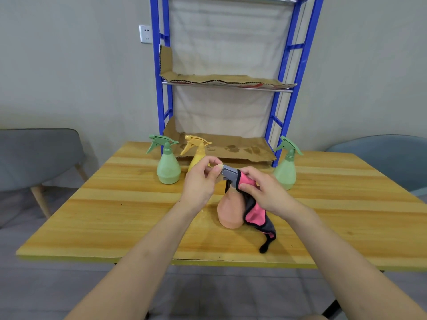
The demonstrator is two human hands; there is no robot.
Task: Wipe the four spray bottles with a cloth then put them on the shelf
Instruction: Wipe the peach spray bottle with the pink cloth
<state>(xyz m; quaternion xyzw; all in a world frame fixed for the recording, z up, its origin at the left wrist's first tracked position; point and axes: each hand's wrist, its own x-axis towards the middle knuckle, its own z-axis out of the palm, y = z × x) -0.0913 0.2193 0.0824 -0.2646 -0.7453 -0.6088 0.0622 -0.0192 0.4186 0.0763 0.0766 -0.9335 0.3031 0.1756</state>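
Note:
An orange spray bottle [230, 210] with a grey trigger head stands on the wooden table [115, 215] in front of me. My left hand [201, 181] pinches the nozzle end of that grey head. My right hand [265, 192] grips a pink and black cloth [256, 219] pressed against the head's rear, with the cloth hanging down beside the bottle. Farther back stand a green spray bottle [167, 162] at the left, a yellow spray bottle [196, 155] partly hidden by my left hand, and another green spray bottle [286, 167] at the right.
A blue metal shelf [284, 77] stands against the wall behind the table, its levels lined with brown cardboard [226, 80]. A grey chair [39, 158] is at the left and a blue-grey chair [388, 158] at the right.

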